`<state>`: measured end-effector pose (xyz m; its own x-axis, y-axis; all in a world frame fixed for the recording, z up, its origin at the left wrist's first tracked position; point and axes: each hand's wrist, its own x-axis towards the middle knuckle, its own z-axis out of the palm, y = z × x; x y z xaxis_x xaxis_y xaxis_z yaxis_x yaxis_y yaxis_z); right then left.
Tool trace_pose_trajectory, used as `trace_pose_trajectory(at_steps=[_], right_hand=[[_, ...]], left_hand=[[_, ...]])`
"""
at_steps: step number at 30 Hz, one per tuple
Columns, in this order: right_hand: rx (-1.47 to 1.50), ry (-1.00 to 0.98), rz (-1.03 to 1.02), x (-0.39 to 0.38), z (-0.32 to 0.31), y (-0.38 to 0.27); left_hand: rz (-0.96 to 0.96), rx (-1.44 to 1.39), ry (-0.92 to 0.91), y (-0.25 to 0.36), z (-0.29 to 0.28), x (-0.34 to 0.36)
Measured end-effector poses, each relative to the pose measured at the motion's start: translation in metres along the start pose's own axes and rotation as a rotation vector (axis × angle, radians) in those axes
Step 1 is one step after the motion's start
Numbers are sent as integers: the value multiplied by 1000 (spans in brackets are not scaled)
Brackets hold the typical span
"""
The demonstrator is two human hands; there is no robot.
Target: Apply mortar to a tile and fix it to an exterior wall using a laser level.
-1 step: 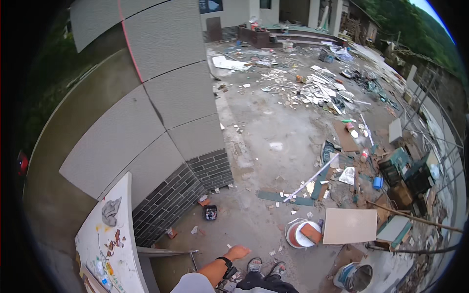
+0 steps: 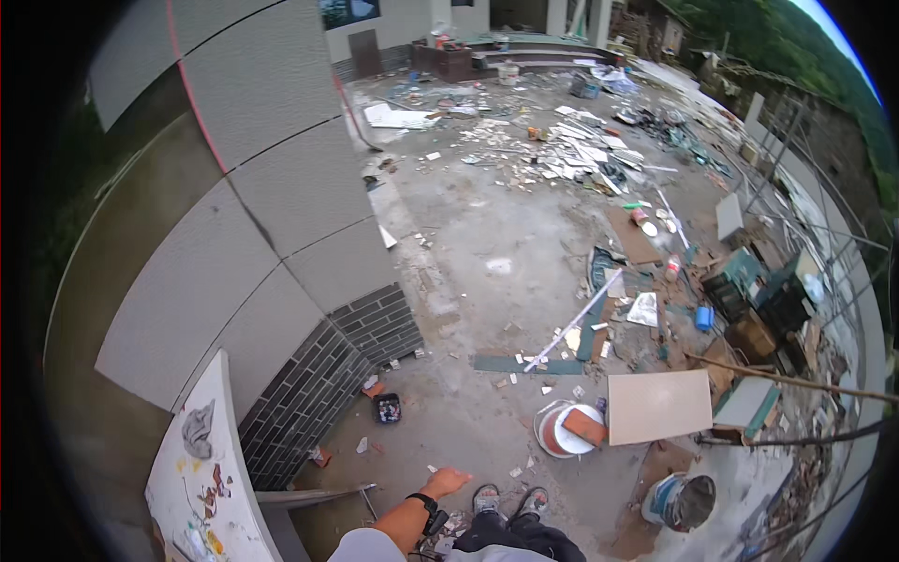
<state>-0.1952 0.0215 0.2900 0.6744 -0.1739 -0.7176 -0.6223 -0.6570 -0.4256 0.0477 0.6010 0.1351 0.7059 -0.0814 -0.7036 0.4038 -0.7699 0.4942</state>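
Observation:
My left hand (image 2: 448,481) reaches forward from the lower edge, with a dark watch (image 2: 431,514) on the wrist. Its fingers point right, look loosely stretched, and hold nothing that I can see. Below it lies the grey, chip-strewn ground, just left of my shoes (image 2: 508,500). My right hand is outside the picture. Nearby on the right stands a white bucket (image 2: 546,427), with an orange-red brick (image 2: 584,427) lying across its top. A beige rectangular panel (image 2: 659,406) is beside that bucket.
A stained white board (image 2: 211,440) bearing a grey rag (image 2: 198,430) stands at left, by a wall with dark brick facing (image 2: 304,403). A black tub (image 2: 387,408) sits near its foot. An open bucket (image 2: 682,503), poles (image 2: 796,378) and rubble (image 2: 562,145) lie right and far.
The whole scene has shifted left and slightly up in the picture as my head turned. My left hand keeps nearly the same pose.

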Motion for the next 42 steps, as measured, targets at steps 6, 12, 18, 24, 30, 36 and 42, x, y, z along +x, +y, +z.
trace_pose_trajectory(at_steps=[6, 12, 18, 24, 30, 36, 42], right_hand=[[57, 378, 293, -74, 37, 15], [212, 199, 535, -94, 68, 21], [253, 425, 446, -89, 53, 43], [233, 693, 368, -68, -47, 116], [149, 940, 244, -87, -159, 173], [237, 1340, 4, -203, -298, 157], [-34, 2128, -284, -381, -373, 63]], left_hand=[[-27, -403, -117, -37, 41, 24], [-34, -229, -230, -15, 13, 22], [-85, -287, -145, 81, -10, 45], [75, -222, -153, 186, 28, 71], [95, -82, -143, 316, 119, 48], [397, 193, -336, 430, 168, 42], [456, 243, -337, 514, 190, 60]])
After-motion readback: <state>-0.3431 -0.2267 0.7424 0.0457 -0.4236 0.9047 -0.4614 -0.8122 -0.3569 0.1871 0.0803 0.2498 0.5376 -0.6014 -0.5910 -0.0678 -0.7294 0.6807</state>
